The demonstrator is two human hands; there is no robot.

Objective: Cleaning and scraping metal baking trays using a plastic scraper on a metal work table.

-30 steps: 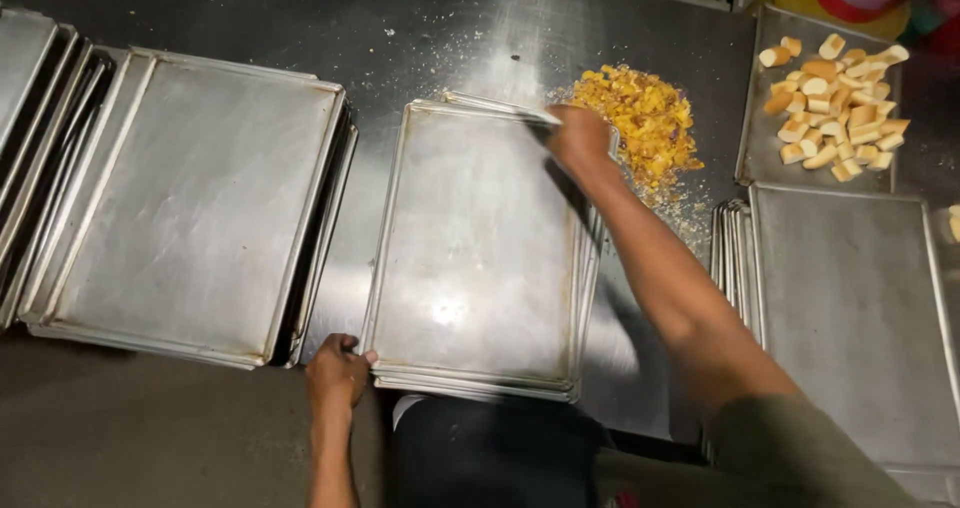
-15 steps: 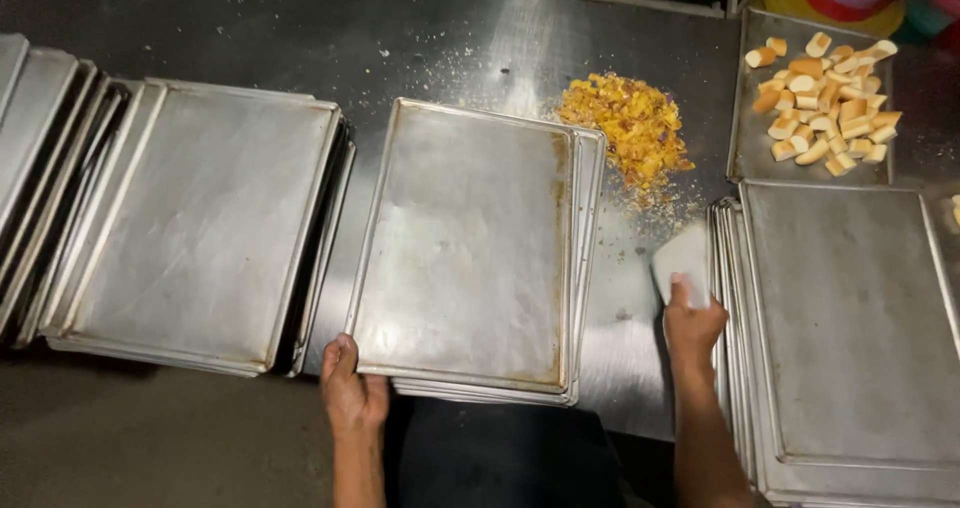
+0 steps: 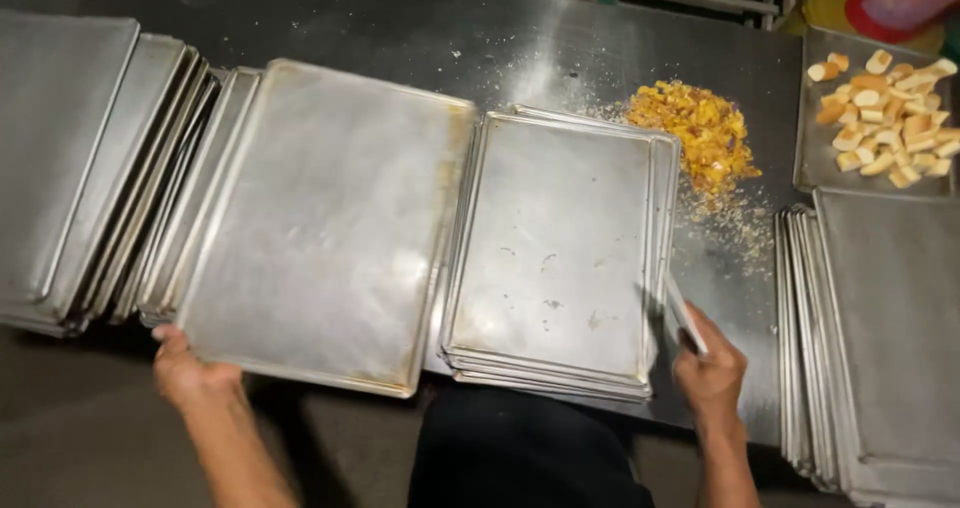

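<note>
Steel table: tray stacks, crumb pile, tray of bread pieces.

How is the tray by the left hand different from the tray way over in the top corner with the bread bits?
The big tray at the left hand is bare; the corner tray holds a heap of pale bread pieces. The big tray lies near the table's front edge, overlapping other trays; the corner tray sits at the far right. The big tray shows whole; the corner tray is cut off by the frame. Both are grey metal.
</note>
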